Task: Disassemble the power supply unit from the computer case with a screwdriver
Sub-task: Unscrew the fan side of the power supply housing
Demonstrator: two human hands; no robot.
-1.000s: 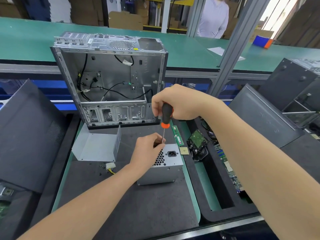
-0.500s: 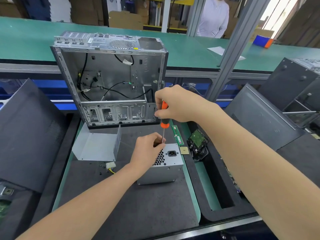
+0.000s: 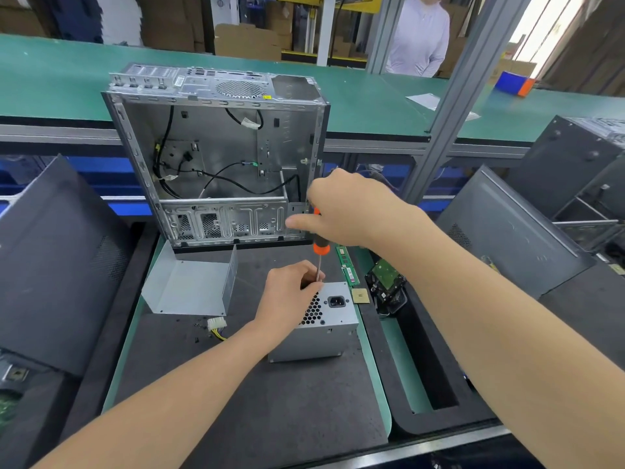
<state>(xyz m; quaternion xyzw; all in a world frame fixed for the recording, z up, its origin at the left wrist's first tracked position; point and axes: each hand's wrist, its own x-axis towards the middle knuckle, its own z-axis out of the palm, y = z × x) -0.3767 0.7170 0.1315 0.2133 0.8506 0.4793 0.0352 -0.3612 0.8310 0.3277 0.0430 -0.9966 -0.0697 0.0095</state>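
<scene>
The grey power supply unit (image 3: 324,328) stands on the dark foam mat, its socket and honeycomb grille facing up. My left hand (image 3: 287,292) rests on its top far edge, fingers curled round the metal shaft of the screwdriver (image 3: 320,248). My right hand (image 3: 341,211) grips the orange-and-black handle from above, with the screwdriver held upright and its tip at the unit's top edge. Behind them stands the open, emptied computer case (image 3: 220,157) with loose black cables inside.
A bent grey metal cover (image 3: 189,286) lies left of the unit, a white connector (image 3: 216,323) and small screws beside it. A RAM stick (image 3: 346,265), a CPU chip (image 3: 359,295) and a hard drive (image 3: 385,282) sit to the right. Dark case panels lean on both sides. A person stands beyond the green bench.
My right hand has turned on the handle, its fingers shifting round it. The left hand and the power supply unit have stayed where they were.
</scene>
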